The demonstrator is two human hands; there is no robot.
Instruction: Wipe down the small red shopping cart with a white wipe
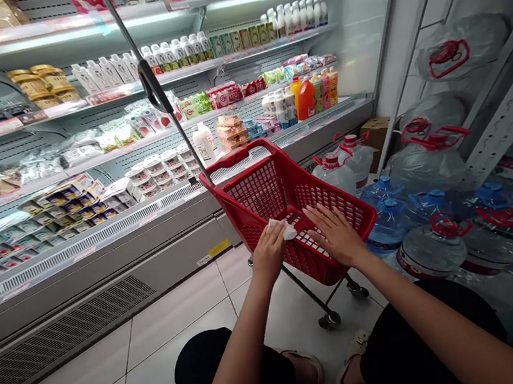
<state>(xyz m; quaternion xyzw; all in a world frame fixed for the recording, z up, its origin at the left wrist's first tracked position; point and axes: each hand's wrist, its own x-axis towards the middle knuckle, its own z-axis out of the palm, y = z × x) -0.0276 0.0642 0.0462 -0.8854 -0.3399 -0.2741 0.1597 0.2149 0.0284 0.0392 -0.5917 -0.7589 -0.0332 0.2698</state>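
Note:
A red plastic shopping cart [291, 180] with slotted walls stands on the floor just in front of me, its bottom bare where it shows. My left hand [271, 247] is at the cart's left near side, closed on a crumpled white tissue [286, 229] that sticks out past the fingers. On the right, my right hand [335, 231] reaches over the near rim with its fingers stretched and spread. It holds nothing. Whether its palm touches the rim cannot be seen.
A refrigerated display case [181, 210] with cartons, bottles and tubs runs along the left and back. Large water bottles [433, 245] are stacked close on the right. The cart's long grey handle [154, 85] rises at its left. Tiled floor [176, 334] lies beneath.

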